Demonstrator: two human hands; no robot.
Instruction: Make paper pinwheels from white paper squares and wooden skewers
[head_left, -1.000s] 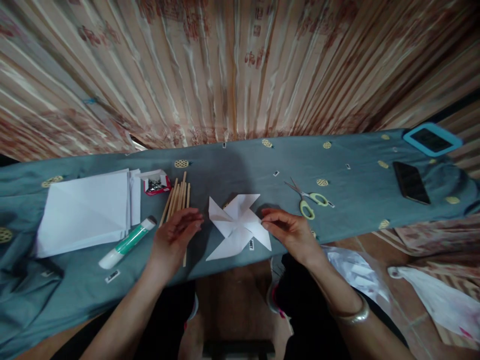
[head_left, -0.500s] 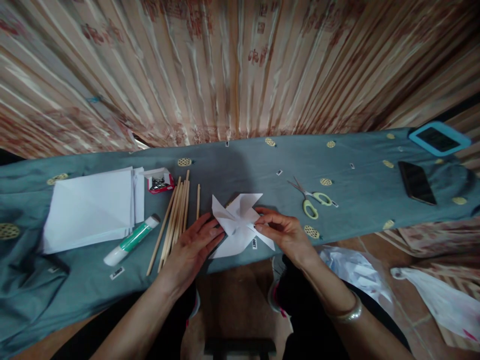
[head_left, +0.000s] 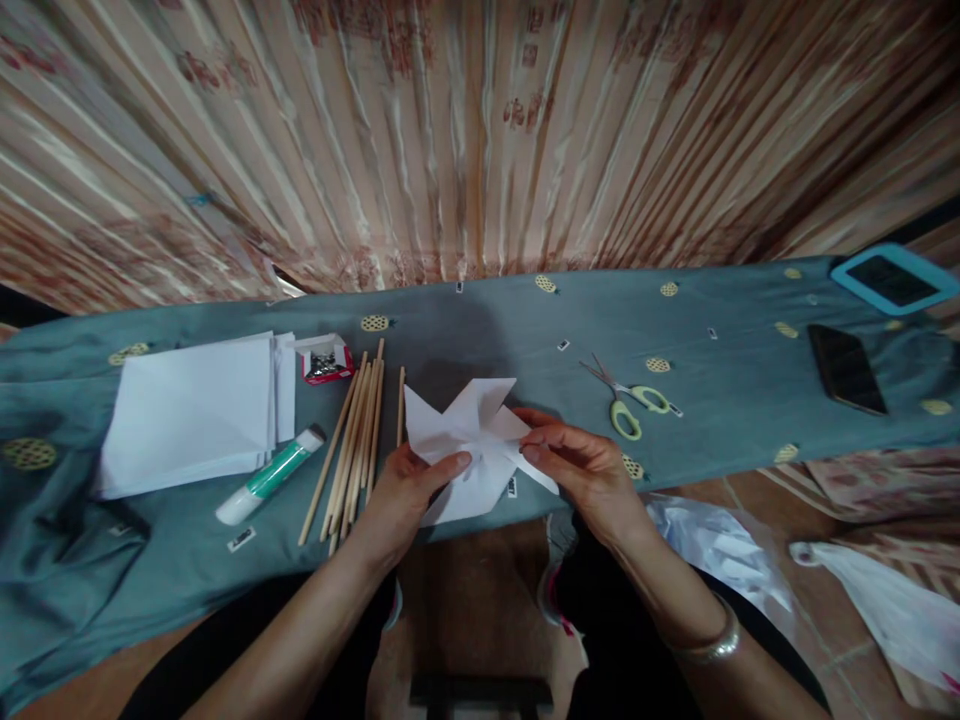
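Note:
A white paper pinwheel (head_left: 487,425) with folded blades is held at the front edge of the cloth-covered table. My left hand (head_left: 401,490) grips its left side, thumb on top near the middle and the other fingers mostly hidden beneath. On the right, my right hand (head_left: 585,470) is closed in a pinch beside the pinwheel's right blade. A tiny dark, pin-like thing (head_left: 522,450) shows at its thumb and forefinger; its exact kind is too small to make out. Several wooden sticks (head_left: 352,450) lie just left of my left hand, with one stick (head_left: 401,400) apart from them.
A stack of white paper (head_left: 187,410), a green-and-white glue stick (head_left: 270,480) and a small red-and-white box (head_left: 325,360) of shiny metal bits lie left. Scissors (head_left: 626,395), a phone (head_left: 847,368) and a blue-framed tablet (head_left: 892,278) lie right. Plastic bags (head_left: 724,550) are on the floor.
My left hand has gone from lying flat beside the pinwheel to gripping it, thumb on top. The pinwheel is slightly raised and turned. My right hand keeps its pinch.

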